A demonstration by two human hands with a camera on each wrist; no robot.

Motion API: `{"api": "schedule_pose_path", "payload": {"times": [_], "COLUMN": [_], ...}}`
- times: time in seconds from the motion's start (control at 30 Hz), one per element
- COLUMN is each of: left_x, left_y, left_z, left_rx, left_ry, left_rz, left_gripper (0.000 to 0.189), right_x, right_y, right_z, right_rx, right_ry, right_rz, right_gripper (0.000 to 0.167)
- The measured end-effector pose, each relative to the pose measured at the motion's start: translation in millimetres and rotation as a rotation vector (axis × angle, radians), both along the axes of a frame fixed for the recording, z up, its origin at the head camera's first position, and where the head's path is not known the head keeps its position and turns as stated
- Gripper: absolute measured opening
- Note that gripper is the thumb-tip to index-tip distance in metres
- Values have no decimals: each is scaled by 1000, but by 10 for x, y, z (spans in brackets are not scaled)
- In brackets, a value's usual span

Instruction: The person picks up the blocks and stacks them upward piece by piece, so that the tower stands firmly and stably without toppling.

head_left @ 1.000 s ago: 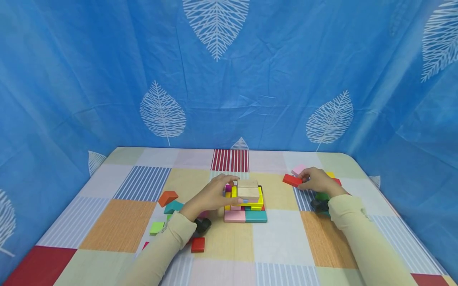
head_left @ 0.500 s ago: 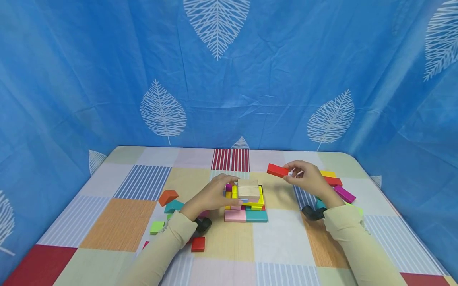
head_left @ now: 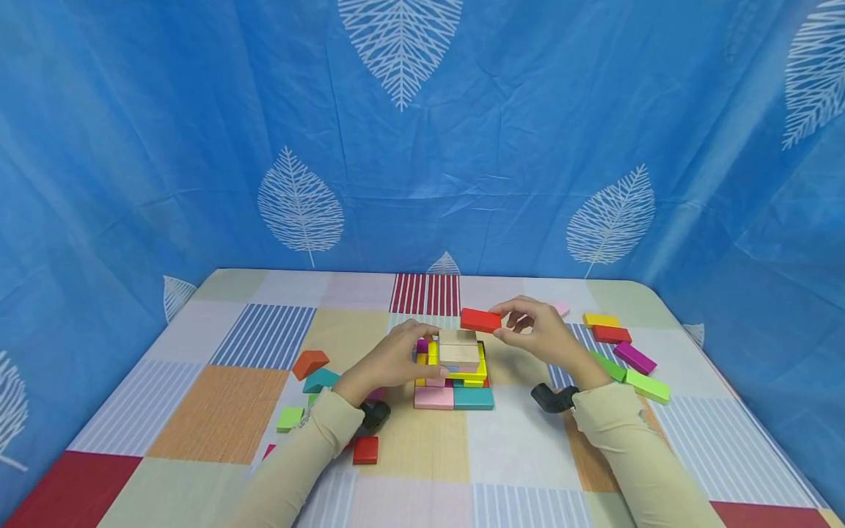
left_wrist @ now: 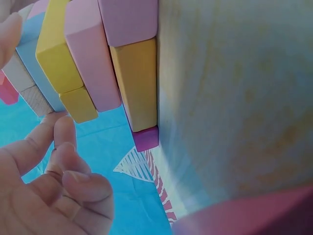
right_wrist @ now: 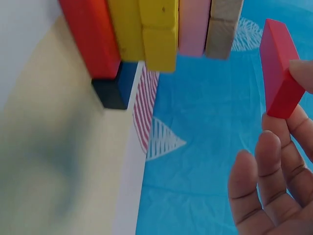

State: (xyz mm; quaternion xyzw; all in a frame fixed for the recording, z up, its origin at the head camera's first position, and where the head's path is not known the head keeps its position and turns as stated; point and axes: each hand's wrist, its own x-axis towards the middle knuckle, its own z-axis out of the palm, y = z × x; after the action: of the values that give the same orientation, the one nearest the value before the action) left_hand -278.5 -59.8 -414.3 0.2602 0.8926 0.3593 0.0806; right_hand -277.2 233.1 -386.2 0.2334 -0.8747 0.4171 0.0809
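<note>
A stack of coloured wooden blocks (head_left: 433, 398) stands mid-table, pink and teal at its base, yellow above. Two plain wooden blocks (head_left: 458, 355) lie on top. My left hand (head_left: 394, 357) holds the upper layers from the left, thumb at the front and index finger at the back. In the left wrist view that fingertip meets the end of the light blue block (left_wrist: 41, 58). My right hand (head_left: 538, 328) pinches a red rectangular block (head_left: 480, 320) between thumb and fingers. This block is raised, just behind and above the stack's right side; the right wrist view shows it apart from the wooden top.
At right lie loose blocks, including a yellow one (head_left: 601, 320), a red one (head_left: 612, 334), a purple one (head_left: 635, 358) and a lime green one (head_left: 648, 386). Left are an orange block (head_left: 309, 364), a teal triangle (head_left: 320, 380) and a red square (head_left: 366, 450). A blue curtain (head_left: 515, 147) hangs behind.
My right hand has lifted the red block from the right-hand pile and carried it left to the top of the stack. The left hand has stayed at the stack.
</note>
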Motion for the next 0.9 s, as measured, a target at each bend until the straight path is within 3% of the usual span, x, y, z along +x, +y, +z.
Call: {"api": "schedule_pose_path", "payload": {"times": [0.43, 0.9], "left_x": [-5, 9], "left_y": [-5, -7], "left_z": [9, 30], "left_rx": [7, 10], "left_ry": [2, -9], "left_rz": [4, 7], "left_gripper": [73, 75], "right_x": [-75, -83], "right_y": [-220, -209], "right_z": [-55, -65], "right_rx": [31, 28], "right_ry": [-88, -133], "right_rz": [116, 113], "right_gripper": [30, 36]}}
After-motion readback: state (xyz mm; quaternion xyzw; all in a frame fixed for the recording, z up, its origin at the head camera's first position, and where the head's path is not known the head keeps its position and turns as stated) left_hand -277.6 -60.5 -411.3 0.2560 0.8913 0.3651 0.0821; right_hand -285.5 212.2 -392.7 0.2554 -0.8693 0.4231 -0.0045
